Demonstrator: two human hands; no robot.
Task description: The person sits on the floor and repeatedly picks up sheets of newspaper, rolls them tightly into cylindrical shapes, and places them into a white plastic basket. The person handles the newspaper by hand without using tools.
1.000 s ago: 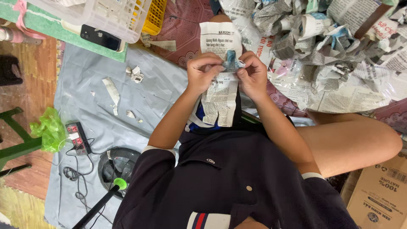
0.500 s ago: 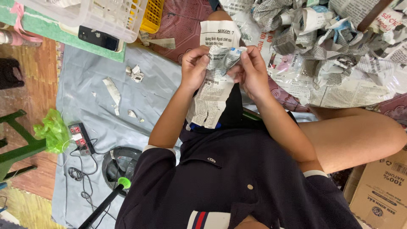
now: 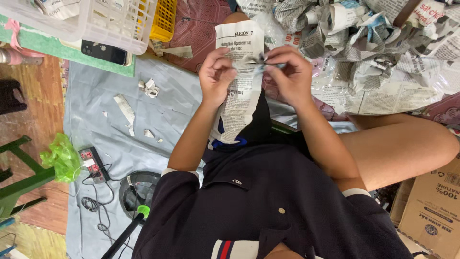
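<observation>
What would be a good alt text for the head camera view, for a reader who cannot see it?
Seen from above, a seated person's left hand and right hand pinch a strip of newspaper between them. A pile of crumpled newspaper lies to the right; a white plastic basket and a power strip sit left.

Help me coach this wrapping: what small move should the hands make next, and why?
Probably keep folding the newspaper strip over at the pinch. Left hand and right hand grip it together near its top, something small hidden between the fingertips, while most of the strip hangs loose below.
</observation>
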